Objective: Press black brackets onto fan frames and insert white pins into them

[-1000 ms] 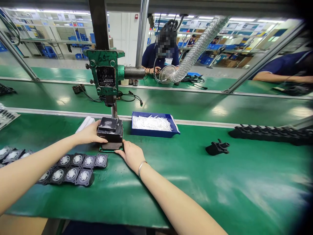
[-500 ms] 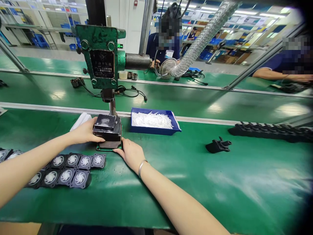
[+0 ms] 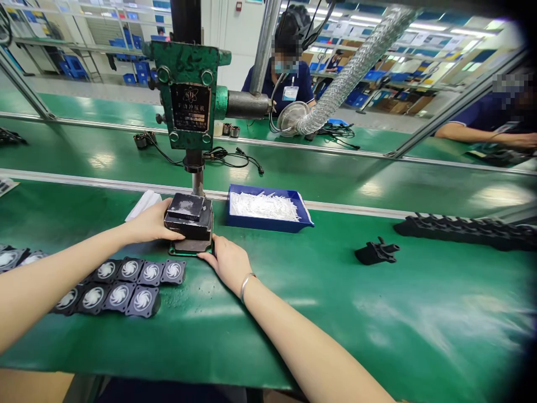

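A green hand press (image 3: 191,95) stands over the bench, its ram reaching down behind a stepped black metal block (image 3: 188,215). The block rests on the press base (image 3: 191,246). My left hand (image 3: 153,224) grips the block's left side, thumb along its front and the other fingers partly hidden behind it. At the lower right corner of the base, my right hand (image 3: 229,260) holds the edge, with its thumb in front and its fingertips hidden. Left of the base lie two rows of black square fan-like parts (image 3: 119,294) with white swirls.
A blue tray (image 3: 268,225) of thin white sticks stands right of the press. Farther right are a black moulded part (image 3: 377,251) and a row of similar parts (image 3: 465,230). A white piece (image 3: 143,202) lies behind my left hand. Co-workers sit across the bench.
The view has shifted slightly, so the press and bench items appear a little farther right. Both hands keep their places at the block and base. The co-worker opposite has shifted position.
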Tool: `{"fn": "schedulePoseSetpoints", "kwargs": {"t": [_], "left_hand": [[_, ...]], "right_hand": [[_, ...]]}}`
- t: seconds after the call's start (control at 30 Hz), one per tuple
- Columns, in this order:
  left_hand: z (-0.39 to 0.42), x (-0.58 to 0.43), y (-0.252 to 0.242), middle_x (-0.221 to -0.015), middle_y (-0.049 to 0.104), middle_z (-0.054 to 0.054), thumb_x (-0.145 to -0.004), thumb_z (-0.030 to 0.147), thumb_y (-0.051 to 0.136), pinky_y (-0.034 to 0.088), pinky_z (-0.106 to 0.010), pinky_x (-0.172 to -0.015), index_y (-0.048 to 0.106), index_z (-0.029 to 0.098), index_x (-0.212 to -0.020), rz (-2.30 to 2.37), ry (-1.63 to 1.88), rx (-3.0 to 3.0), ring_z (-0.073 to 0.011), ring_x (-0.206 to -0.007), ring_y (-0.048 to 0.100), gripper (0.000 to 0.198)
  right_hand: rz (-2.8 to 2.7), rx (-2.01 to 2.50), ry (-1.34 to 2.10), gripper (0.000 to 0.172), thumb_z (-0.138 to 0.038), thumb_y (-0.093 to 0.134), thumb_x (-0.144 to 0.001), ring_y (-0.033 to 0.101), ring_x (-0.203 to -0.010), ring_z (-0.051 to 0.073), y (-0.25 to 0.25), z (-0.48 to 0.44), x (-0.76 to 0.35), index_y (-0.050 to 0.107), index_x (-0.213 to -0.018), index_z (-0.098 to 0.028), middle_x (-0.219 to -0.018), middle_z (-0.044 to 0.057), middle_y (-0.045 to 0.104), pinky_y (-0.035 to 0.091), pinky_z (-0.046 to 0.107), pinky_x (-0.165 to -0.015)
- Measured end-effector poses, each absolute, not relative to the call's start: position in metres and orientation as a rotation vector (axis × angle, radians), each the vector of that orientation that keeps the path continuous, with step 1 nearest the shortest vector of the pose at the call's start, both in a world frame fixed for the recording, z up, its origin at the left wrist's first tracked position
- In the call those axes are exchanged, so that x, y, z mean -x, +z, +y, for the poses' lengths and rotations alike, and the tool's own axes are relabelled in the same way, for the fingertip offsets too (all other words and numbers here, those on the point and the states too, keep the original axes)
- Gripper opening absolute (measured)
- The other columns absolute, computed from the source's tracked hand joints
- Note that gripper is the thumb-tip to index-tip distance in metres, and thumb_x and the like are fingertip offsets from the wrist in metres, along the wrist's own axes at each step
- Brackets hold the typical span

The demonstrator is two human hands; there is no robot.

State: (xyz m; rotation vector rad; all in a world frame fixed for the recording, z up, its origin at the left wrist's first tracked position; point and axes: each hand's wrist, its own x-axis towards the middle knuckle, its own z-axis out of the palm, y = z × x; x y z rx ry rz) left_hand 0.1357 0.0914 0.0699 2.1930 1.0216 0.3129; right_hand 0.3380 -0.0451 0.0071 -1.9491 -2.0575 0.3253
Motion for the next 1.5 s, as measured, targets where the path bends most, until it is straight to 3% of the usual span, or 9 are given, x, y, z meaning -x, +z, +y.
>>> {"fn": "schedulePoseSetpoints", "kwargs": {"t": [0.53, 0.7, 0.87, 1.27, 1.5], "left_hand": [[0.090, -0.135, 0.070, -0.124, 0.064, -0.013, -0.061, 0.045, 0.080, 0.049, -0.044, -0.101, 0.044, 0.015, -0.128, 1.006, 0.314, -2.175, -0.0323, -0.115, 0.061, 0.081], [0.087, -0.138, 0.076, -0.134, 0.056, -0.014, -0.064, 0.048, 0.080, 0.046, -0.044, -0.105, 0.034, 0.018, -0.139, 0.922, 0.478, -2.240, -0.0312, -0.121, 0.057, 0.093], [0.084, -0.142, 0.083, -0.128, 0.059, -0.012, -0.064, 0.051, 0.080, 0.045, -0.047, -0.103, 0.044, 0.019, -0.131, 0.960, 0.520, -2.256, -0.0312, -0.116, 0.057, 0.083], [0.084, -0.145, 0.083, -0.120, 0.061, -0.011, -0.063, 0.049, 0.080, 0.049, -0.042, -0.098, 0.044, 0.018, -0.126, 0.974, 0.507, -2.284, -0.0295, -0.109, 0.060, 0.079], [0.083, -0.145, 0.084, -0.129, 0.055, -0.013, -0.063, 0.050, 0.081, 0.045, -0.046, -0.103, 0.042, 0.020, -0.130, 0.955, 0.532, -2.328, -0.0321, -0.119, 0.054, 0.083]], "right_hand": [[-2.020, 1.912, 0.338, 0.046, -0.052, 0.060, -0.093, 0.067, -0.094, 0.024, 0.007, -0.045, -0.339, 0.057, -0.118, -0.014, -0.101, 0.008, 0.068, 0.051, 0.032, -0.081], [-2.006, 1.880, 0.335, 0.045, -0.051, 0.061, -0.093, 0.067, -0.094, 0.023, 0.005, -0.045, -0.340, 0.056, -0.119, -0.016, -0.102, 0.007, 0.068, 0.051, 0.031, -0.080], [-1.989, 1.868, 0.333, 0.043, -0.052, 0.062, -0.092, 0.067, -0.091, 0.023, 0.004, -0.045, -0.341, 0.057, -0.116, -0.016, -0.098, 0.006, 0.069, 0.050, 0.030, -0.078], [-1.969, 1.859, 0.358, 0.043, -0.051, 0.064, -0.091, 0.067, -0.088, 0.022, 0.004, -0.045, -0.342, 0.058, -0.115, -0.015, -0.095, 0.007, 0.068, 0.049, 0.029, -0.079], [-1.954, 1.878, 0.374, 0.044, -0.050, 0.066, -0.090, 0.067, -0.085, 0.022, 0.008, -0.044, -0.341, 0.059, -0.116, -0.015, -0.095, 0.006, 0.069, 0.050, 0.029, -0.076]]}}
